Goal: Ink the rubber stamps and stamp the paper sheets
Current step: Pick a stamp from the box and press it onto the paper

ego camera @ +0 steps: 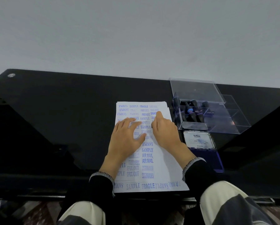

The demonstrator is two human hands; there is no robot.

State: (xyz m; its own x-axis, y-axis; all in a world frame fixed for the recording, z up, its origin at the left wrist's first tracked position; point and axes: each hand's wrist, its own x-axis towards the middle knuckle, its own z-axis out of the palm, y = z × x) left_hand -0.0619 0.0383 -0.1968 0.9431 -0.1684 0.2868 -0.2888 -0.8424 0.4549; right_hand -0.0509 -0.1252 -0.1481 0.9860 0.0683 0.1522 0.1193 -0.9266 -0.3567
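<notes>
A stack of white paper sheets (162, 161) lies on the black table, covered with blue prints such as SAMPLE, FRAGILE and AIR MAIL. My left hand (126, 137) rests flat on the sheet with its fingers spread. My right hand (166, 130) grips a small black rubber stamp (152, 127) and holds it down on the paper, index finger stretched forward; only a dark corner of the stamp shows. An open blue ink pad (207, 158) with its Artline lid (199, 140) raised sits just right of the paper.
A clear plastic box (217, 120) with several black-handled stamps (192, 114) stands at the back right, its lid open. The glossy black table (63, 119) stretches to the left, its far edge against a pale wall. My knees show below the near edge.
</notes>
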